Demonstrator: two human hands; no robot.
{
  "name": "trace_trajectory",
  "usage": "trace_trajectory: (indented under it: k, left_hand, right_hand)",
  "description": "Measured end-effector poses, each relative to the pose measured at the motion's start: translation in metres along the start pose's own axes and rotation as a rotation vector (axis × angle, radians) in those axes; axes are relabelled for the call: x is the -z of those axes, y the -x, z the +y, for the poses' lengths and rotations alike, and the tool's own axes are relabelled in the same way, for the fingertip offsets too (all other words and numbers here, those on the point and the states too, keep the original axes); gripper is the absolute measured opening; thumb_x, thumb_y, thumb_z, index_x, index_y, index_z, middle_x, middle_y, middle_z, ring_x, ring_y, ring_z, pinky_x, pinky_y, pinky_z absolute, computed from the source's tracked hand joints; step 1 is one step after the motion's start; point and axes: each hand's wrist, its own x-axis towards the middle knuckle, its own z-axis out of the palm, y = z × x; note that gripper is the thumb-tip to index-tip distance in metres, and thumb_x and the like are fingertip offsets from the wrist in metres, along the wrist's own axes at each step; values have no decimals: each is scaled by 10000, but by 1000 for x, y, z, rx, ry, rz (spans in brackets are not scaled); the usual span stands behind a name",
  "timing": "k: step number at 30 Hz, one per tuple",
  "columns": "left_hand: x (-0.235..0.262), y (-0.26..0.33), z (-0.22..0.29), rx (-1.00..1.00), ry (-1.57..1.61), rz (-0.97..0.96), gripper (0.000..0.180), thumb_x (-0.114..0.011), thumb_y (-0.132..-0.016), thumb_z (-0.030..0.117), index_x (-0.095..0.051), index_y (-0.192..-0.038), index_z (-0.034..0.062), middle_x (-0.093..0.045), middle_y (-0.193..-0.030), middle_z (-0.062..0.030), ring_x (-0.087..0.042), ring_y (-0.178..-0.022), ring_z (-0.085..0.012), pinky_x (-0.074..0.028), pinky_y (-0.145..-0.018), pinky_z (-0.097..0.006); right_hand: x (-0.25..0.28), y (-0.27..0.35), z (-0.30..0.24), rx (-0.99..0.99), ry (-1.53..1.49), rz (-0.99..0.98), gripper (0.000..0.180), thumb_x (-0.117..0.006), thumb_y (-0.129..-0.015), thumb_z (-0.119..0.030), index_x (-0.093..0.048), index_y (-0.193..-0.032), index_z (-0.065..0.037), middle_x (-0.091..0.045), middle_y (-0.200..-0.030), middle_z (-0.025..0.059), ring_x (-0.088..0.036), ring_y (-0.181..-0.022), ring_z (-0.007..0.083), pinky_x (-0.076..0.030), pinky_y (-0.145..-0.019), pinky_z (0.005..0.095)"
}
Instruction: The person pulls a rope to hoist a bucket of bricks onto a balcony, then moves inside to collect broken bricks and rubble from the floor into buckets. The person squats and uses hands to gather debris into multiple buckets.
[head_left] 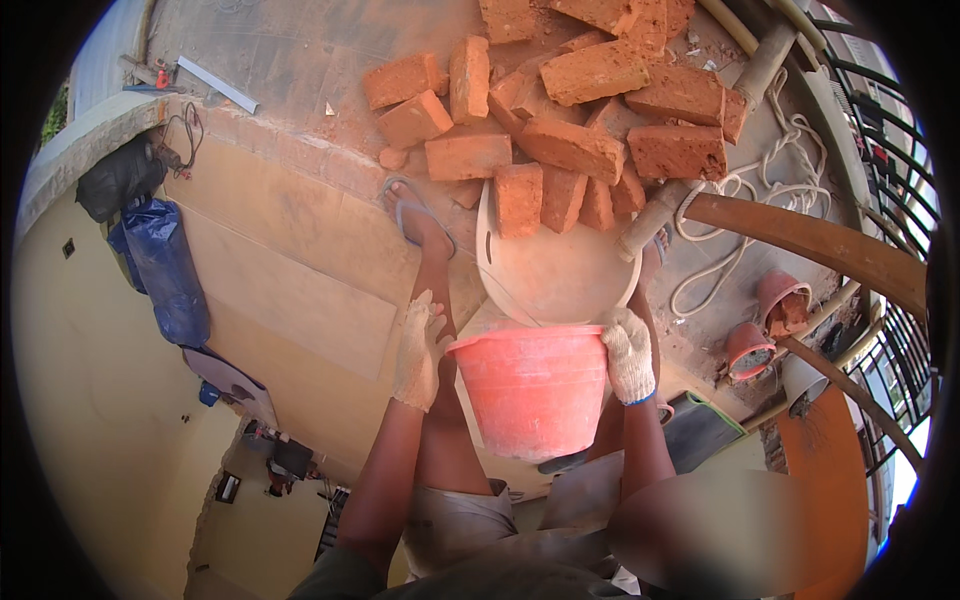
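Note:
A red plastic bucket (pixel 535 390) is in front of my legs, its rim toward the far side. My right hand (pixel 628 355), in a pale knitted glove with a blue cuff edge, is closed on the right side of the bucket's rim. My left hand (pixel 416 350), gloved too, is just left of the rim and apart from it, its fingers loosely stretched. A thin wire handle (pixel 498 282) rises from the bucket's far side. Beyond it lies a pale round tub (pixel 560 272) with a slot in its side. Several orange bricks (pixel 518 198) crowd its far edge.
A loose brick heap (pixel 595 72) covers the far middle. White rope (pixel 790 165) lies coiled at right, near a wooden plank (pixel 810 235). Small red buckets (pixel 750 350) stand beside the black railing (pixel 890 130). A blue bag (pixel 168 270) sits far left.

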Motion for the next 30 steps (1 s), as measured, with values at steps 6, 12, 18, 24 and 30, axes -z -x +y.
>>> trace_trajectory:
  k: [6, 12, 18, 24, 30]
  left_hand:
    - [-34, -7, 41, -657, -957, -636, 586, -447, -1075, 442, -490, -1498, 39, -479, -1545, -157, -368, -1505, -314, -312, -1189, -423]
    - [-189, 115, 40, -414, -727, -942, 575, -457, -1086, 378, -446, -1535, 19, -521, -1501, -97, -391, -1454, -217, -349, -1116, -329]
    - [-393, 227, -1, -1119, -657, -621, 596, -427, -1093, 241, -258, -1627, 37, -284, -1667, -144, -221, -1567, -284, -178, -1269, -432]
    - [-552, 239, 135, -1669, -419, -630, 499, -287, -1147, 373, -310, -1533, 57, -466, -1496, -142, -488, -1370, -308, -389, -1192, -492]
    - [-570, 262, 111, -1358, -361, -639, 1068, -651, -812, 816, -417, -1433, -20, -534, -1358, -227, -555, -1265, -392, -455, -1138, -586]
  right_hand:
    - [52, 51, -54, 140, 121, -46, 380, -783, -870, -331, -624, -780, 3, -548, -734, 59, -538, -711, 158, -463, -666, 346]
    - [161, 142, -90, 182, -146, 834, 299, -723, -907, -251, -660, -845, 34, -586, -721, 142, -585, -698, 225, -480, -677, 363]
    - [277, 230, 29, -230, -120, 1150, 324, -737, -924, -311, -700, -927, 11, -662, -817, 228, -666, -782, 344, -508, -705, 438]
    - [345, 208, 290, -381, -103, 1328, 269, -695, -946, -253, -705, -999, 11, -694, -922, 259, -667, -899, 453, -514, -805, 510]
    - [413, 178, 396, -857, 47, 1202, 322, -691, -917, -302, -729, -1030, -3, -719, -1004, 261, -682, -983, 456, -532, -878, 520]
